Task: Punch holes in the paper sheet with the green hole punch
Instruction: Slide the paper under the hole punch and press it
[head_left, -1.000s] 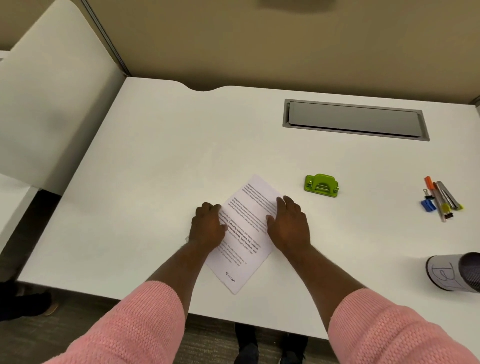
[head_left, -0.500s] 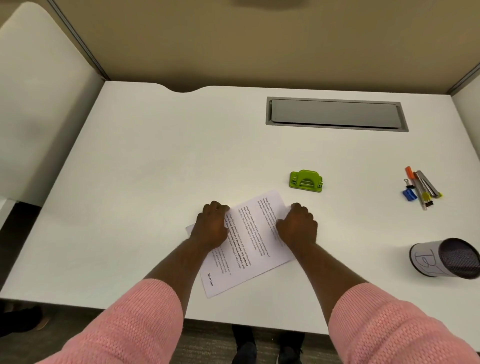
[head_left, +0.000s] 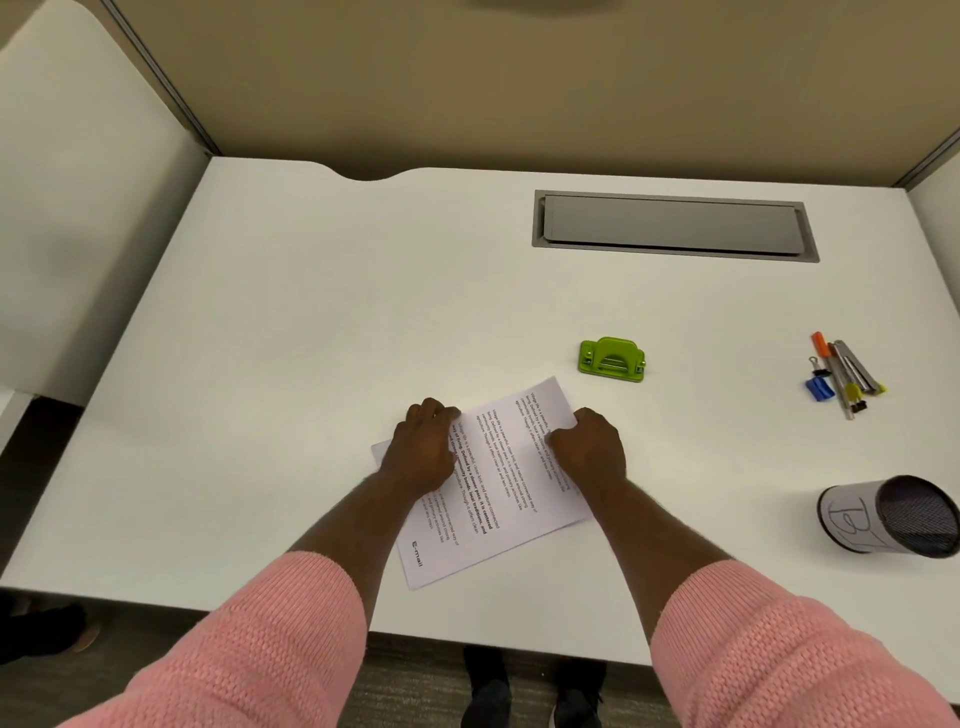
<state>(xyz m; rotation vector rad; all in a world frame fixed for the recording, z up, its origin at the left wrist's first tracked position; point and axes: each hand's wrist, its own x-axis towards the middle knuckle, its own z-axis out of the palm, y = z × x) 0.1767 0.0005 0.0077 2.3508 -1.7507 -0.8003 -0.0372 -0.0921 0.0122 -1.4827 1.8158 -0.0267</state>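
A printed paper sheet (head_left: 498, 486) lies skewed on the white desk (head_left: 311, 322) near its front edge, with the text running sideways to me. My left hand (head_left: 423, 449) rests on the sheet's left edge with fingers curled over it. My right hand (head_left: 589, 447) presses on the right edge, fingers curled too. Both hands hold the sheet flat against the desk. The green hole punch (head_left: 612, 360) stands alone just beyond the sheet's far corner, a short way past my right hand, untouched.
A grey cable hatch (head_left: 672, 226) is set into the desk at the back right. Pens, a blue clip and binder clips (head_left: 844, 376) lie at the right. A mesh pen cup (head_left: 891, 517) lies on its side near the right front. Partition walls enclose the desk.
Both hands have turned the sheet clockwise on the desk, so its long side now lies more across me. The hole punch has not moved.
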